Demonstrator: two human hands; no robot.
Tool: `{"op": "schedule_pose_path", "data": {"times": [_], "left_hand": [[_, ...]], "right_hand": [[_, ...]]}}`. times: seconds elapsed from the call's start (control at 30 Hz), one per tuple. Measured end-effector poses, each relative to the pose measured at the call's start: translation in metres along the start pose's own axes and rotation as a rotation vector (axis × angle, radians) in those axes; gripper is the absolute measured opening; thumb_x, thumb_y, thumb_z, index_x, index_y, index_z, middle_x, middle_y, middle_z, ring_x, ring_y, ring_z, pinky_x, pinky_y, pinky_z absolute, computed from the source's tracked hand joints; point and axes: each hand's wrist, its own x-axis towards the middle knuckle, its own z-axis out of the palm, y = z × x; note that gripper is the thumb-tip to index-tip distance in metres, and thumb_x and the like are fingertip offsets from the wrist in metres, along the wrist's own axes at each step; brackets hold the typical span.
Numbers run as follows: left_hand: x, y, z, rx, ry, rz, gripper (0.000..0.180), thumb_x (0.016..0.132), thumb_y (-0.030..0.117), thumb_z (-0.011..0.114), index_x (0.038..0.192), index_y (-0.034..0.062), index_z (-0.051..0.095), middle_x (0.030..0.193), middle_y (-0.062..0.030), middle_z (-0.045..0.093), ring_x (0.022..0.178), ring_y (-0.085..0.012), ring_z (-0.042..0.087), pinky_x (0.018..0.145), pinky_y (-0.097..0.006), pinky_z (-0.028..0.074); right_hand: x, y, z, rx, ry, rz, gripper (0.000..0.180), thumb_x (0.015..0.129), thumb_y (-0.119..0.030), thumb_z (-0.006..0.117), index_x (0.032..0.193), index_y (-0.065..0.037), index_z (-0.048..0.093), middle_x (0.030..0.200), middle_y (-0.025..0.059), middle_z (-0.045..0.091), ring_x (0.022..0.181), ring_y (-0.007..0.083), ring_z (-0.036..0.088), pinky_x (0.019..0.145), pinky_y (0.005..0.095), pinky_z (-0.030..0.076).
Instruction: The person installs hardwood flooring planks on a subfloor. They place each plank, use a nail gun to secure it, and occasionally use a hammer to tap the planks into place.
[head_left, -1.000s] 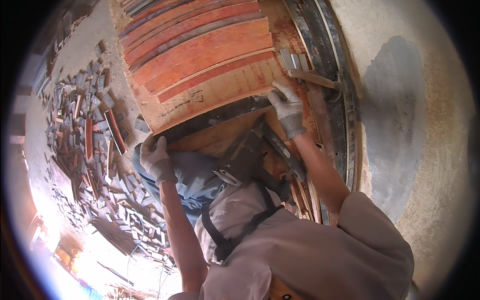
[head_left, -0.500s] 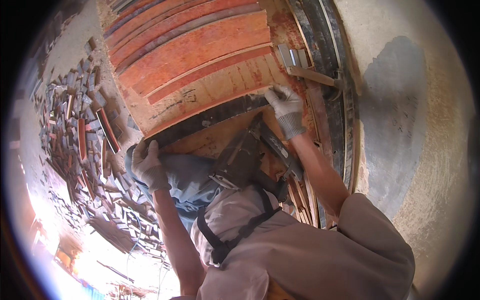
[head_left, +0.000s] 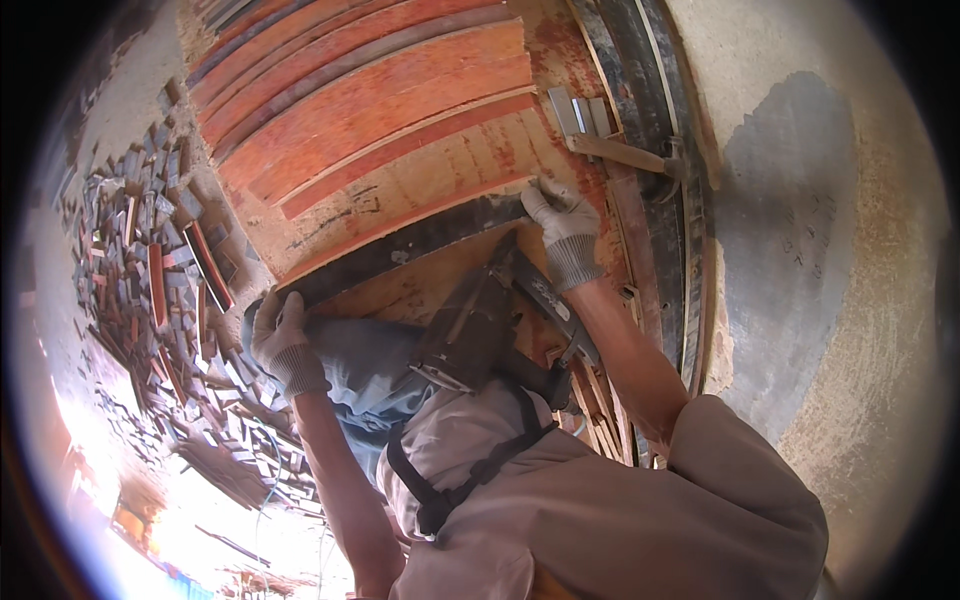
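Note:
A long dark wooden strip (head_left: pixel 410 243) lies across the wooden board in front of me, along the edge of a thin reddish strip. My left hand (head_left: pixel 280 335), in a pale knit glove, is closed on its left end, thumb on top. At the strip's right end, my gloved right hand (head_left: pixel 563 222) grips it with bent fingers, some of them hidden. Between my forearms a dark nail gun (head_left: pixel 465 325) rests by my lap, touched by neither hand. To the right of my right hand lies a hammer (head_left: pixel 622 153) with a wooden handle.
Several orange-red wooden strips (head_left: pixel 390 95) lie side by side on the board's far part. Small metal bars (head_left: pixel 578 112) sit by the hammer. Long dark planks (head_left: pixel 655 230) run along the right. A heap of wood offcuts (head_left: pixel 165 270) covers the floor at left.
The whole scene has shifted slightly left in view. Both hands keep hold of the dark strip's ends, and the strip has hardly moved against the board.

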Motion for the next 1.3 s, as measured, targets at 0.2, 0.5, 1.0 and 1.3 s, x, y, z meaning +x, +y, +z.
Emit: {"op": "schedule_pose_path", "data": {"times": [0.2, 0.5, 1.0, 1.3], "left_hand": [[-0.002, 0.002, 0.001, 0.000, -0.001, -0.005, 0.042, 0.087, 0.005, 0.083, 0.125, -0.0080, 0.070, 0.107, -0.0096, 0.072, 0.091, -0.0154, 0.067, 0.077, -0.027, 0.060], [-0.003, 0.001, 0.001, 0.018, 0.013, 0.062, 0.035, 0.085, 0.007, 0.084, 0.116, -0.0042, 0.074, 0.103, -0.0071, 0.074, 0.089, -0.0141, 0.067, 0.080, -0.027, 0.056], [-0.005, 0.017, 0.004, 0.258, 0.025, 0.156, 0.028, 0.085, 0.009, 0.083, 0.109, -0.0037, 0.076, 0.096, -0.0055, 0.075, 0.083, -0.0121, 0.067, 0.077, -0.026, 0.055], [-0.008, 0.036, 0.037, 0.891, 0.163, 0.686, 0.035, 0.085, 0.015, 0.078, 0.118, 0.0055, 0.074, 0.114, -0.0123, 0.075, 0.105, -0.0286, 0.070, 0.095, -0.040, 0.055]], "right_hand": [[-0.007, -0.010, 0.002, 0.052, -0.005, 0.036, 0.033, 0.095, -0.005, 0.077, 0.126, 0.005, 0.071, 0.110, 0.0081, 0.075, 0.089, 0.0138, 0.070, 0.073, 0.0277, 0.060], [-0.007, -0.008, 0.003, 0.013, -0.017, -0.073, 0.027, 0.095, -0.013, 0.078, 0.116, 0.003, 0.074, 0.104, 0.0045, 0.074, 0.093, 0.0108, 0.067, 0.082, 0.0267, 0.055], [0.002, -0.010, -0.001, -0.180, -0.015, -0.128, 0.024, 0.092, -0.006, 0.079, 0.114, 0.004, 0.074, 0.106, 0.0109, 0.076, 0.095, 0.0144, 0.070, 0.087, 0.0296, 0.057], [-0.001, -0.012, 0.001, -0.288, 0.001, -0.205, 0.025, 0.088, -0.015, 0.082, 0.103, 0.004, 0.074, 0.092, 0.0075, 0.076, 0.082, 0.0136, 0.070, 0.075, 0.0304, 0.056]]}}
